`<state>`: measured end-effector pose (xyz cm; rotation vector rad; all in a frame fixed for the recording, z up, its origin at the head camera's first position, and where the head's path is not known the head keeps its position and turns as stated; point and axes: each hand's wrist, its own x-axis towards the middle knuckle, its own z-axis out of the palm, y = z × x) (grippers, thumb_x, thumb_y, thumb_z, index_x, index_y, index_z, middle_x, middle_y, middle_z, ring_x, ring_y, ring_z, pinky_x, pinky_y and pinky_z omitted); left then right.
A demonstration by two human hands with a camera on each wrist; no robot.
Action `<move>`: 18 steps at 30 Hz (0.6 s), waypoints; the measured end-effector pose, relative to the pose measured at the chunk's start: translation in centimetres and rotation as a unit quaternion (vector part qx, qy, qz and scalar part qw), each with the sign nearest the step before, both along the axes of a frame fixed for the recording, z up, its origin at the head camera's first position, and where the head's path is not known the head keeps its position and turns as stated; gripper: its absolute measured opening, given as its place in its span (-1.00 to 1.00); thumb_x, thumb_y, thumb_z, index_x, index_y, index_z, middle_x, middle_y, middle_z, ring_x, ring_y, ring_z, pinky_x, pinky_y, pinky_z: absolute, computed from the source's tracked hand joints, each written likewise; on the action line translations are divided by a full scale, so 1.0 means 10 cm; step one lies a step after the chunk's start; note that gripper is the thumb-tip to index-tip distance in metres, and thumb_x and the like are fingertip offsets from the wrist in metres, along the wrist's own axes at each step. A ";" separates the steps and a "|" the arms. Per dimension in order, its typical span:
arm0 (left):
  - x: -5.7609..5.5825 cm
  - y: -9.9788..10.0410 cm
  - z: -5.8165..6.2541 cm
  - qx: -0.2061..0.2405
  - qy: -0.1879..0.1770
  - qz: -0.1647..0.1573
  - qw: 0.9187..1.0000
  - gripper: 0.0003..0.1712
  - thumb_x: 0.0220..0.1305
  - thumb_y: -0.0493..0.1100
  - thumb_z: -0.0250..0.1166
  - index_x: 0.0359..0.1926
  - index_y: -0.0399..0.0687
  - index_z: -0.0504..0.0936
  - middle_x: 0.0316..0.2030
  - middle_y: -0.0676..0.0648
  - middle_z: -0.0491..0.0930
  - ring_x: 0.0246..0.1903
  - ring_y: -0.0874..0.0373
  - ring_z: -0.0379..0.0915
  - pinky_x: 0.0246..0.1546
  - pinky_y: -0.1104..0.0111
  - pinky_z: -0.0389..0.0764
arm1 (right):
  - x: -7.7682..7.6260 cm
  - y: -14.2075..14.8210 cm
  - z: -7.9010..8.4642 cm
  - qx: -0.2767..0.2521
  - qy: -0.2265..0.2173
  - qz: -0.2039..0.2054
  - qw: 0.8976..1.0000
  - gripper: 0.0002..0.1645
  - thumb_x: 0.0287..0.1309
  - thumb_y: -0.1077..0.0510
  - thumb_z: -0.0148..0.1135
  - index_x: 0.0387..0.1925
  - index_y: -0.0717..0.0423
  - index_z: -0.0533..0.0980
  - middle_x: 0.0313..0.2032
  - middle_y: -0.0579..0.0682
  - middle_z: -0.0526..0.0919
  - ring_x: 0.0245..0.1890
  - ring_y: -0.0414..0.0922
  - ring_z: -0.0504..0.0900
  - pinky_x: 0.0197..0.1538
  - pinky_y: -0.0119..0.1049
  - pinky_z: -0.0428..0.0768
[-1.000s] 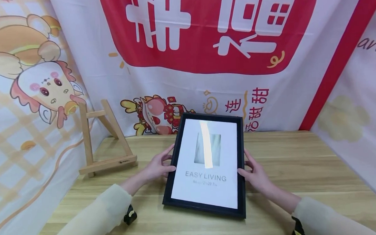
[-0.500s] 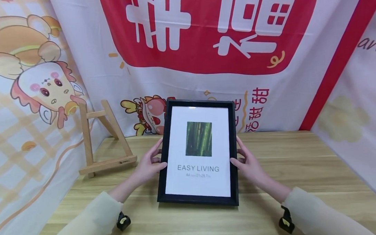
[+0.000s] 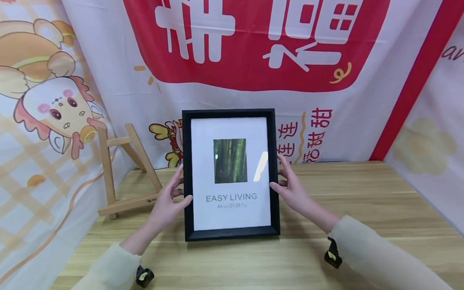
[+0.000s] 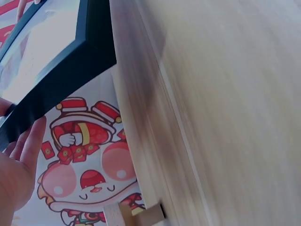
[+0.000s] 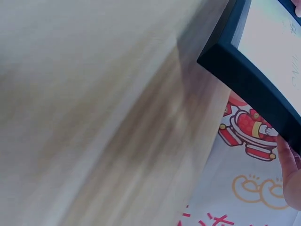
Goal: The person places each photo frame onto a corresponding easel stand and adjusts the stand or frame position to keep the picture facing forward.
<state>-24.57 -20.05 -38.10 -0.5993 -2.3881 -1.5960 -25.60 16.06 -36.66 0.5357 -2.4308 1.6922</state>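
Observation:
A black picture frame with a white insert, a small green bamboo picture and the words EASY LIVING stands nearly upright between both hands. My left hand grips its left side, thumb on the front edge and fingers along the side and behind. On the opposite side my right hand holds the edge the same way. The left wrist view shows the frame's corner apart from the tabletop, with the left hand under its side. In the right wrist view the right hand is partly cut off.
A small wooden easel stands on the table at the left, close to my left hand. The wood-grain tabletop extends to the right. Printed cloth hangs behind, with more cloth at both sides. Each wrist carries a small black camera.
Both hands have carried the picture frame left and upward and turned it more upright, squarer to the head view. Glare over the picture has shifted aside. The easel has stayed put.

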 end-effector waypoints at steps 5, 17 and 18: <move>0.04 -0.10 0.03 -0.007 0.027 0.034 0.999 0.04 0.24 -0.45 0.25 0.52 0.38 -0.04 0.36 -0.26 0.24 -0.04 -0.15 0.50 -0.24 0.43 0.64 | -0.12 -0.14 0.05 0.014 0.013 0.010 1.000 0.05 0.27 0.39 0.14 0.53 -0.31 -0.17 0.38 0.29 0.16 0.20 0.21 0.41 0.14 0.05 0.51; 0.19 -0.43 0.12 -0.020 0.101 0.111 0.988 0.07 0.20 -0.54 0.22 0.53 0.28 -0.05 0.26 -0.29 0.33 -0.12 -0.03 0.53 -0.31 0.54 0.63 | -0.39 -0.62 0.17 0.016 0.050 0.055 0.997 0.01 0.32 0.38 0.09 0.54 -0.30 -0.16 0.36 0.21 0.24 0.02 0.11 0.55 0.04 -0.09 0.59; 0.21 -0.46 0.13 -0.021 0.105 0.118 0.987 0.08 0.19 -0.54 0.23 0.54 0.28 -0.05 0.26 -0.29 0.33 -0.13 0.06 0.53 -0.31 0.55 0.62 | -0.41 -0.65 0.18 0.020 0.053 0.057 0.997 0.00 0.32 0.38 0.08 0.54 -0.30 -0.16 0.37 0.20 0.23 0.03 0.10 0.54 0.05 -0.11 0.59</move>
